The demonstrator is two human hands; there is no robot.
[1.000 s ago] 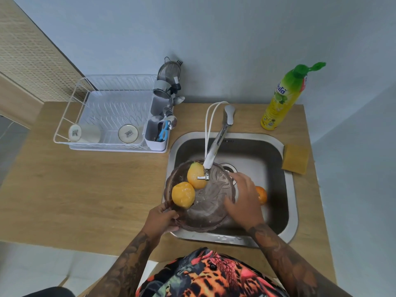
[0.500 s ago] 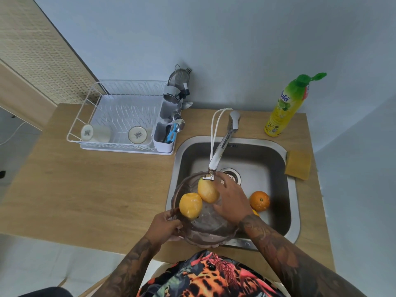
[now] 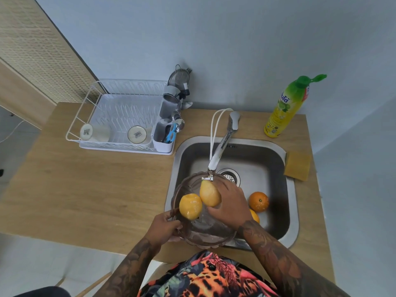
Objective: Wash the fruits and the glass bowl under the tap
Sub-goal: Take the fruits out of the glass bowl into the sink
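Observation:
A ribbed glass bowl [image 3: 205,234] is held over the sink's near left side, under the tap [image 3: 216,156]. My left hand [image 3: 166,227] grips the bowl's near left rim. Two yellow fruits are in the bowl: a round one [image 3: 190,206] at the left and an oval one [image 3: 209,194] below the spout. My right hand [image 3: 230,205] curls round the oval fruit from its right side. Two oranges lie on the sink floor, one [image 3: 258,201] in full view, the other [image 3: 254,215] partly hidden behind my right wrist.
The steel sink [image 3: 285,213] has a drain [image 3: 230,175] behind the bowl. A white dish rack [image 3: 120,123] with cups and a cutlery holder [image 3: 164,133] stands at the back left. A green-yellow soap bottle [image 3: 287,108] and a yellow sponge [image 3: 297,166] are at the right.
My right hand moved from the bowl's right rim into the bowl and took hold of the oval fruit. The oranges on the sink floor came into view. The bowl stays under the tap.

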